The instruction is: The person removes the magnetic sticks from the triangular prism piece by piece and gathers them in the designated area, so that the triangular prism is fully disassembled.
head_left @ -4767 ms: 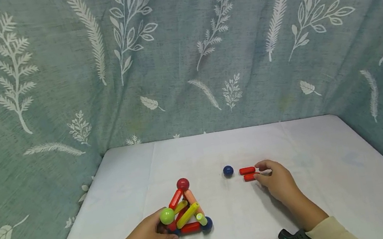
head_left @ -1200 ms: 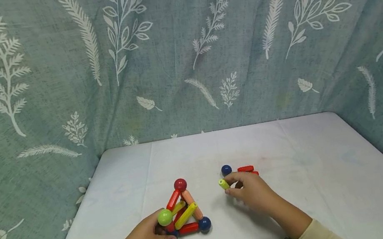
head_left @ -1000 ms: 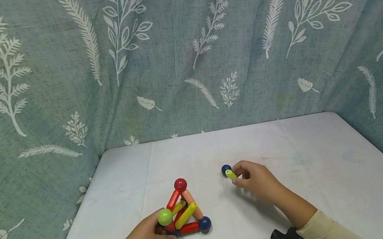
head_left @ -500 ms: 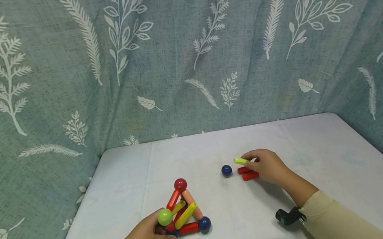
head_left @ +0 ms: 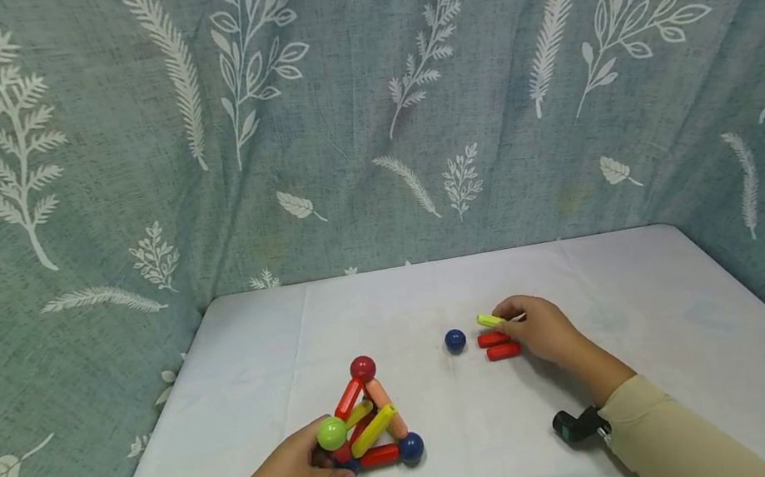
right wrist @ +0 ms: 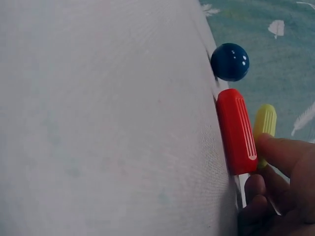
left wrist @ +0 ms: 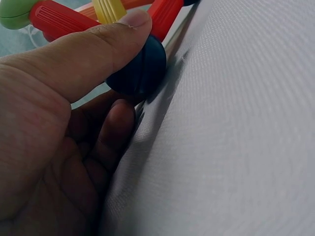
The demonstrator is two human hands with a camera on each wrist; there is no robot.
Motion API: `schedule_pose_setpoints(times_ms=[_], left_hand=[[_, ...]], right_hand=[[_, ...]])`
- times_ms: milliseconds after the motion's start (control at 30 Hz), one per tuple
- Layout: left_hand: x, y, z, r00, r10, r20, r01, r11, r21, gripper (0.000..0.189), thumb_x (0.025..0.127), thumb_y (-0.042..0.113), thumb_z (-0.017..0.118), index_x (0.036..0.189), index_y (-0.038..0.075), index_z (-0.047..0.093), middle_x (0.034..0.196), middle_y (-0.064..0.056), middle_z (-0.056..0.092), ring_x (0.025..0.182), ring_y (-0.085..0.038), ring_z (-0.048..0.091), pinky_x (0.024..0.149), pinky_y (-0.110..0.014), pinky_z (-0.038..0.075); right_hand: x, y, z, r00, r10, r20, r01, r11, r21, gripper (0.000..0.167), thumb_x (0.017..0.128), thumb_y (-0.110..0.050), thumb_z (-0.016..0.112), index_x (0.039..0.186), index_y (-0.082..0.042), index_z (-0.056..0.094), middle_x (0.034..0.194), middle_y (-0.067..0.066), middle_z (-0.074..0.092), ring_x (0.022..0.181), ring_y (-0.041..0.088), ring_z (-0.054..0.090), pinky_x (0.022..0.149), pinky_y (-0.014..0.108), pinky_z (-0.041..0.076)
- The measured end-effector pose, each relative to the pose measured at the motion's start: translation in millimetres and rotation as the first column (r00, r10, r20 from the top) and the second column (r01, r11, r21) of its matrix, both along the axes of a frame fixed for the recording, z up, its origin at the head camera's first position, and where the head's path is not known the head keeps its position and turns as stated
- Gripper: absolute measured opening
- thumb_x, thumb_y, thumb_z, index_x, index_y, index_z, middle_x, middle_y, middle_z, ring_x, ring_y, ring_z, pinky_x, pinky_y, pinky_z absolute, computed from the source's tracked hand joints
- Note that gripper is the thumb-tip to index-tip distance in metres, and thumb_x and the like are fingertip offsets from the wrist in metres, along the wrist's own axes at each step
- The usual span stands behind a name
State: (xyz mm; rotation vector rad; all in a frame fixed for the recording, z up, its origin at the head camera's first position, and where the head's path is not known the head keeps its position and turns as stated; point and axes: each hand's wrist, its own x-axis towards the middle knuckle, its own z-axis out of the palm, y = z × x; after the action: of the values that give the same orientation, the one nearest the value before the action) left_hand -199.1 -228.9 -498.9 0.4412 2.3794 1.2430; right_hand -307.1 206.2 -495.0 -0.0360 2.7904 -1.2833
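Risk, as judged: the yellow stick (head_left: 489,320) sits just beyond two red sticks (head_left: 504,351), so a low sweep of your right grip (head_left: 540,328) could knock them into the loose blue ball (head_left: 455,341) and set it rolling over the table (head_left: 586,272). Squeezing hard on the left could break the frame (head_left: 373,431). Right grip: narrow, pinching the yellow stick. Left grip (head_left: 307,469): curled round the frame's near-left corner, thumb against its corner ball (left wrist: 142,69).

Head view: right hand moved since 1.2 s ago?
Yes: the right hand has shifted rightward and up the image, judged against the loose blue ball.
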Motion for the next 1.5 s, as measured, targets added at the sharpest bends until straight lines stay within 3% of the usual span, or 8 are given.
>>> schedule_pose_setpoints(times_ms=[500,867,1033,1200,1500], left_hand=[[-0.7,0.1,0.0,1.0,-0.001,-0.006,0.001,1.0,-0.002,0.053,0.081,0.038,0.09,0.122,0.021,0.061,0.099,-0.002,0.064,0.085,-0.02,0.059,0.069,-0.03,0.051],[-0.3,0.6,0.6,1.0,0.0,-0.011,0.0,1.0,-0.003,0.053,0.08,0.037,0.091,0.122,0.021,0.061,0.099,-0.002,0.065,0.085,-0.019,0.06,0.071,-0.029,0.052],[-1.2,1.0,-0.2,1.0,0.005,-0.011,-0.006,1.0,-0.011,0.054,0.08,0.038,0.091,0.121,0.02,0.061,0.098,-0.002,0.064,0.086,-0.02,0.059,0.071,-0.029,0.052],[-1.2,1.1,-1.3,1.0,0.004,-0.009,-0.004,1.0,-0.012,0.055,0.08,0.038,0.091,0.122,0.02,0.061,0.098,-0.002,0.064,0.086,-0.02,0.059,0.072,-0.029,0.051],[-0.4,0.6,0.4,1.0,0.005,-0.008,-0.005,1.0,-0.016,0.053,0.08,0.038,0.091,0.122,0.021,0.061,0.098,-0.001,0.064,0.086,-0.019,0.059,0.072,-0.029,0.052]], right_hand=[[-2.5,4,-3.5,0.999,0.014,0.046,-0.014,1.0,-0.001,0.022,0.102,-0.021,0.068,0.123,-0.019,0.077,0.132,0.008,0.069,0.126,0.03,0.058,0.101,0.048,0.049],[-1.2,6,-7.1,0.998,0.001,0.062,-0.001,1.0,-0.01,0.024,0.102,-0.023,0.068,0.124,-0.019,0.076,0.134,0.009,0.068,0.128,0.031,0.057,0.102,0.049,0.048],[-1.3,8,-8.2,0.999,-0.004,0.049,0.004,1.0,-0.002,0.034,0.104,-0.026,0.067,0.137,-0.02,0.068,0.136,0.01,0.066,0.13,0.032,0.057,0.104,0.052,0.048],[1.4,8,-4.7,0.998,-0.04,0.042,0.04,0.999,-0.007,0.045,0.104,-0.029,0.067,0.146,-0.018,0.058,0.136,0.012,0.064,0.124,0.031,0.061,0.099,0.05,0.052],[17.7,-2,17.9,0.997,-0.071,0.019,0.073,0.995,-0.07,0.037,0.104,-0.028,0.067,0.138,-0.015,0.063,0.132,0.008,0.064,0.116,0.028,0.06,0.082,0.036,0.056]])
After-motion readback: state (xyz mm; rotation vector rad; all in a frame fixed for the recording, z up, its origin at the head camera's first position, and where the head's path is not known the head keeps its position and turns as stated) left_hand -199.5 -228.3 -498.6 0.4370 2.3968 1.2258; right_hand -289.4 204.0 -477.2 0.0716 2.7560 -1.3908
